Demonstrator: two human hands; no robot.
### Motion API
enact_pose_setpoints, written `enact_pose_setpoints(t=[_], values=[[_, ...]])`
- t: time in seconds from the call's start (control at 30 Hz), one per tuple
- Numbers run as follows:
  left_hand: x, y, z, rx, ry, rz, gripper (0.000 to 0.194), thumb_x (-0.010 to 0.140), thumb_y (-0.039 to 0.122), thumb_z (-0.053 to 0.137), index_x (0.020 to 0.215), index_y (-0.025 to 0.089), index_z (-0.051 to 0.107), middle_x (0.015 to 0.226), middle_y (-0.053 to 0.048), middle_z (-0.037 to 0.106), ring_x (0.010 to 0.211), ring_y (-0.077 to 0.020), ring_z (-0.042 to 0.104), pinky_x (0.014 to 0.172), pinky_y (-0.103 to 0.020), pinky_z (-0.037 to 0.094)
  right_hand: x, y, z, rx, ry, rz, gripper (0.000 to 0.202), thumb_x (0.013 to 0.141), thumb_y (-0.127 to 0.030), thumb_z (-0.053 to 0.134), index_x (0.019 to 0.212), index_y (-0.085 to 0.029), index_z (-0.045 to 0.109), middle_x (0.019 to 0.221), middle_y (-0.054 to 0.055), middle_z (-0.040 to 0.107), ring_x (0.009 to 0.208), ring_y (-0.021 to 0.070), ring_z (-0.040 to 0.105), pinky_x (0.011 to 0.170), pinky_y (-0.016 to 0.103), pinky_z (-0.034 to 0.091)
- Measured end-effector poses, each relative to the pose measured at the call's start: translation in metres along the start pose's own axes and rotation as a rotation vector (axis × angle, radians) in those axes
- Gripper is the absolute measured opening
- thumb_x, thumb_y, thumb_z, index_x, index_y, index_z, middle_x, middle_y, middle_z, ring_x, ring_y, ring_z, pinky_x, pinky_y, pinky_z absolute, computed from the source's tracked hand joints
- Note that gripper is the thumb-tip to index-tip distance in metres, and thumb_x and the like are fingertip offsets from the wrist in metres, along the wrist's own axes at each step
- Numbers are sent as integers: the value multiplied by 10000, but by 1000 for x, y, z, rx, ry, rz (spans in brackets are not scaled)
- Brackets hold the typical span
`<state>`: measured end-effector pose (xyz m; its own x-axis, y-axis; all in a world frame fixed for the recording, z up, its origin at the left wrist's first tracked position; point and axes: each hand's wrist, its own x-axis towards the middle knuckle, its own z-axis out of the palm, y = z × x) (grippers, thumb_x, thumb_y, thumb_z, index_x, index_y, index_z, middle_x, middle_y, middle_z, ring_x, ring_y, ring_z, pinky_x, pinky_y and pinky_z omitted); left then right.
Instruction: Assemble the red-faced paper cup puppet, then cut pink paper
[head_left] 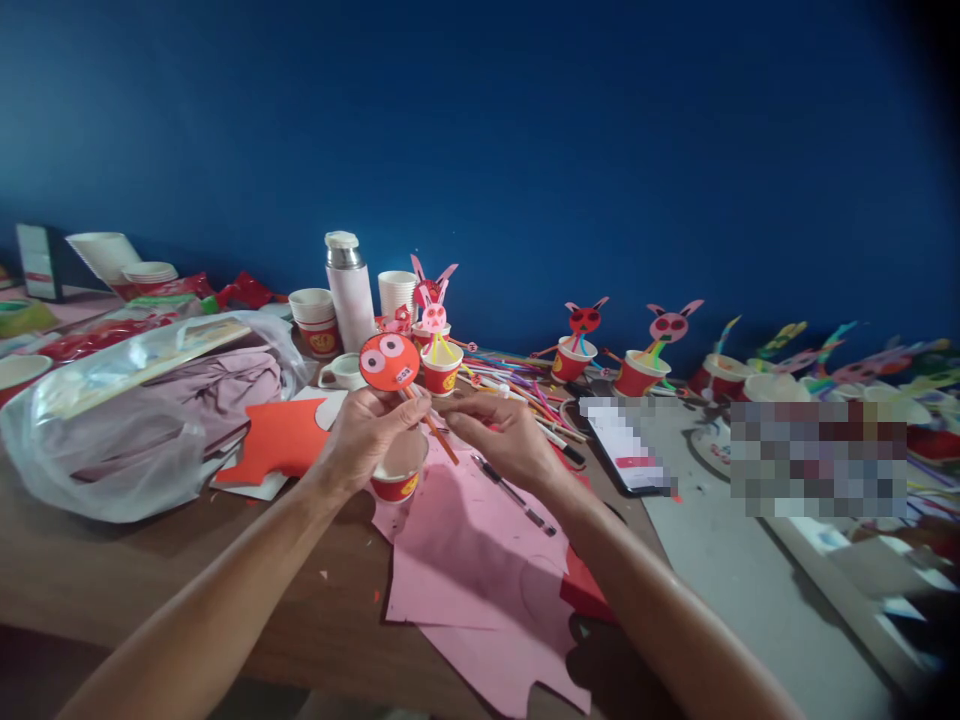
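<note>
My left hand (pixel 367 430) pinches a round orange paper face (pixel 390 361) with pink and black eyes and a small patterned piece low on its right side. An orange-brown strip (pixel 444 442) slants down to the right from these fingers. Close to that strip, my right hand (pixel 499 432) is curled with thumb and fingers together; what lies between them, if anything, is hidden. Below my left hand stands a red and white paper cup (pixel 397 475). Pink paper sheets (pixel 472 560) lie under both hands, with a pen (pixel 514 495) on top.
A plastic bag (pixel 150 440) and cut orange paper (pixel 277 440) lie on the left. Behind stand a thermos (pixel 349 295), a mug (pixel 343 371) and decorated cups (pixel 441 372). Coloured pipe cleaners (pixel 525 385) are strewn there. A phone (pixel 626 450) lies on the right.
</note>
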<state>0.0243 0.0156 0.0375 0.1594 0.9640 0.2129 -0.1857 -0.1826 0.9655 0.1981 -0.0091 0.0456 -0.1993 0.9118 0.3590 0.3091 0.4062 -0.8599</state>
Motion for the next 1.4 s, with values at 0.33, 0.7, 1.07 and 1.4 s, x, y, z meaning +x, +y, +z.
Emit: enact_pose_setpoints(t=[0.33, 0.7, 1.07, 1.4], values=[[-4, 0, 6, 39, 20, 28, 158, 706, 321, 718, 699, 165, 688, 677, 3, 656, 659, -112, 583, 646, -206, 448, -3, -6, 3, 21, -30, -7, 189, 805, -192, 524, 858, -179, 706, 901, 25, 692, 820, 144, 605, 722, 248, 441], [-9, 6, 11, 187, 78, 84, 226, 751, 362, 663, 642, 165, 684, 634, -4, 648, 631, -129, 578, 633, -223, 455, -6, -6, 8, -54, 64, 56, 151, 803, -294, 554, 790, -178, 650, 745, -2, 639, 661, 109, 534, 610, 219, 391], [-26, 5, 24, 474, 111, 507, 54, 685, 200, 695, 655, 194, 651, 664, -9, 638, 632, -157, 564, 659, -280, 459, -6, -7, 9, -97, 182, 58, 127, 732, -181, 494, 647, -163, 588, 649, -15, 590, 589, 99, 489, 570, 203, 376], [-27, 2, 29, 448, 177, 444, 35, 742, 223, 655, 749, 189, 655, 726, -19, 678, 678, -165, 608, 677, -272, 481, -5, -4, 10, 22, 193, 111, 123, 742, -227, 507, 664, -164, 578, 650, -14, 568, 603, 103, 492, 567, 208, 381]])
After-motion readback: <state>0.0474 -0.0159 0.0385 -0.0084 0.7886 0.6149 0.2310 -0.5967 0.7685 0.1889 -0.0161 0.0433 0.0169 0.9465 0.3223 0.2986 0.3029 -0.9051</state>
